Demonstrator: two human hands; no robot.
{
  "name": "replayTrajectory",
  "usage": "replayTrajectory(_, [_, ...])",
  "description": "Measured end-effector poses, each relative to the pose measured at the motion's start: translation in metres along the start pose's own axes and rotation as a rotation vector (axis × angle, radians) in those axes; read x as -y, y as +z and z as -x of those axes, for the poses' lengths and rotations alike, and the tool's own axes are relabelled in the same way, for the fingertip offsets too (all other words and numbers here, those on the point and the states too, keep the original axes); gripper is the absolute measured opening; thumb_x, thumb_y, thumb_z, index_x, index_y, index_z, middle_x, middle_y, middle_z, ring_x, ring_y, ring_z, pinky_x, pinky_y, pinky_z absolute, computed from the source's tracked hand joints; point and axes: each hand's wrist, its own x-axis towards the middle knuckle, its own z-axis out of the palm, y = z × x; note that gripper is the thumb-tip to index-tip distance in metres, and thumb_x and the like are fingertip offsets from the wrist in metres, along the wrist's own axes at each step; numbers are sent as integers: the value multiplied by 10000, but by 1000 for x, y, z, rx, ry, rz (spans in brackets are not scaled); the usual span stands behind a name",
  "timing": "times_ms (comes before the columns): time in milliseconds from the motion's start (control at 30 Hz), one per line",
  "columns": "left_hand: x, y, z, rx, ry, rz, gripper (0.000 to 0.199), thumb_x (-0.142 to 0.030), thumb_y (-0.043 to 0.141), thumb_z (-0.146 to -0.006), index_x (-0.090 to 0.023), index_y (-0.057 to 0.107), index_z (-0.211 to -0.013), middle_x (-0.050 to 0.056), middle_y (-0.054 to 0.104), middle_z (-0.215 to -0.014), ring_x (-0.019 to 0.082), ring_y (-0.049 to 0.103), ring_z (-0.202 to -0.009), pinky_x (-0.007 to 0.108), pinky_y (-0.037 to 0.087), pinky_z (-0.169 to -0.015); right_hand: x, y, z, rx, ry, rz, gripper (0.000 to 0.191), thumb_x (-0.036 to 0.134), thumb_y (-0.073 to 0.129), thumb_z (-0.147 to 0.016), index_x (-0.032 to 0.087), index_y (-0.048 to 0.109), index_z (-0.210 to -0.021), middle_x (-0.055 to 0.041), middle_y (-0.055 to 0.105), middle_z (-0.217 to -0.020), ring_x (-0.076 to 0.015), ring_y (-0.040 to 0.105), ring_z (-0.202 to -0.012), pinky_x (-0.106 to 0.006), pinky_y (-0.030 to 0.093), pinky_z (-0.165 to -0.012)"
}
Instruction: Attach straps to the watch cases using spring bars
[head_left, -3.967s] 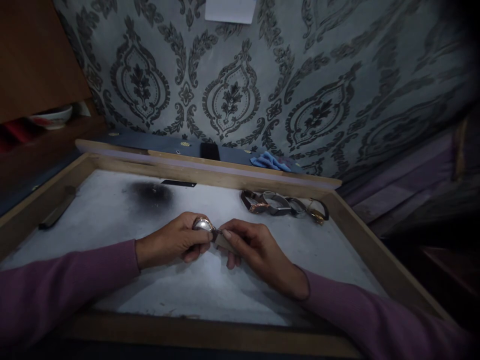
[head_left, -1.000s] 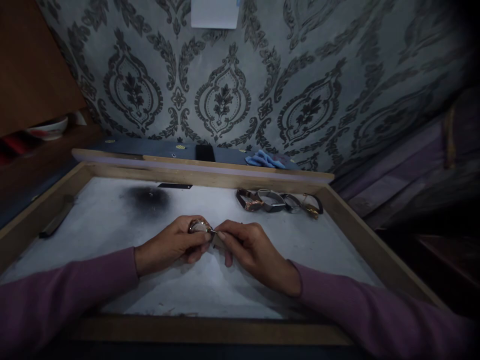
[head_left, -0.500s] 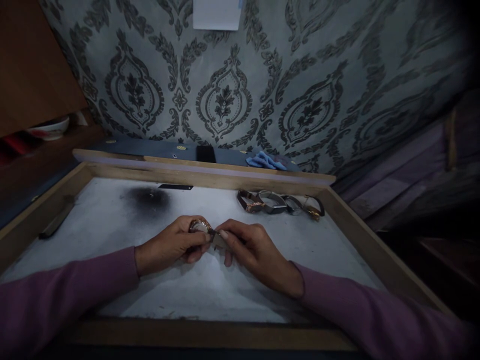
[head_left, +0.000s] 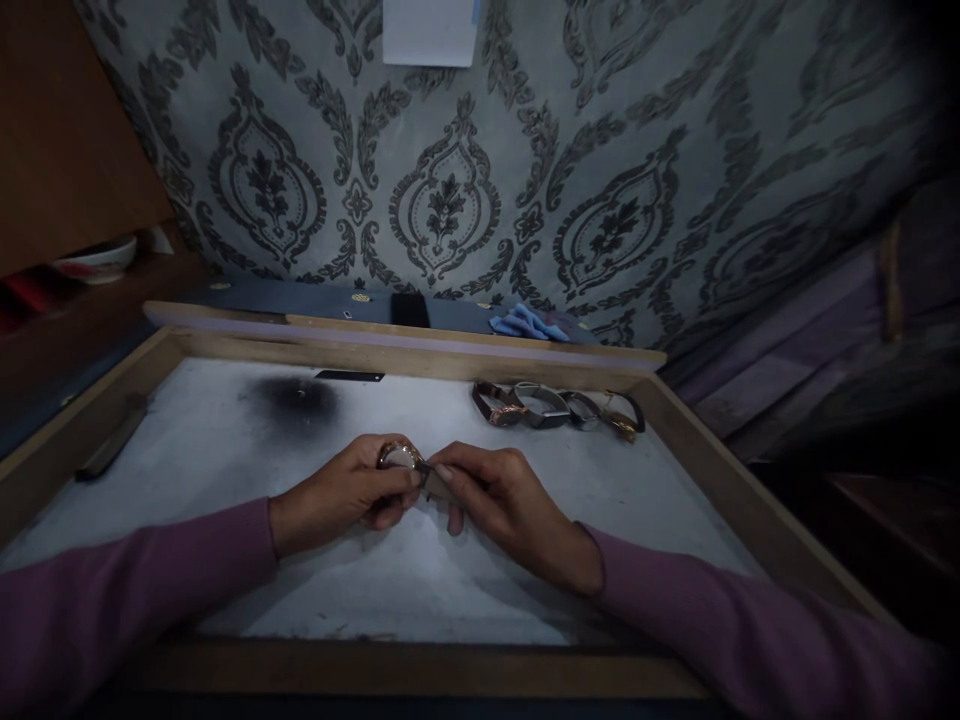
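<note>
My left hand (head_left: 352, 490) is closed around a wristwatch (head_left: 397, 456) with a shiny, gold-toned case, its round face turned up. Thumb and fingers grip it at the sides. Close against it on the right, my right hand (head_left: 499, 500) pinches a flat, greyish-brown strip (head_left: 439, 486) that meets the watch's edge. Whether this strip is the watch's strap or a separate piece, I cannot tell. Both hands are above the white bottom of a shallow wooden tray (head_left: 420, 345).
Several wristwatches (head_left: 544, 405) lie in a row at the tray's back right. A thin black strip (head_left: 349, 376) rests near the back edge, and a long dark object (head_left: 112, 440) by the left wall. Behind the tray are a blue cloth (head_left: 529, 322) and a black object (head_left: 410, 310).
The hands and the watch keep almost the same pose. The whole view has shifted very slightly.
</note>
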Motion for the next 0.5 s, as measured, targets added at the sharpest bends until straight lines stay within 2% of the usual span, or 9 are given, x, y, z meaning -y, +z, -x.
replayTrajectory(267, [-2, 2, 0, -6, -6, 46, 237, -328, 658, -755, -158, 494, -729, -61, 511, -579, 24, 363, -361, 180, 165, -355, 0, -1, 0, -12, 11, -41, 243, 256, 457, -961, 128, 658, -916, 11, 608, -544, -104, 597, -482, -203, 440, -497])
replayTrajectory(500, [-1, 1, -1, -17, 38, 35, 218, -318, 639, -776, -164, 486, -752, -63, 508, -590, 28, 368, -375, 179, 188, -365, -2, -1, -2, -25, 36, -190, 225, 277, 475, -942, 126, 619, -857, -12, 624, -688, -70, 576, -463, -189, 431, -459])
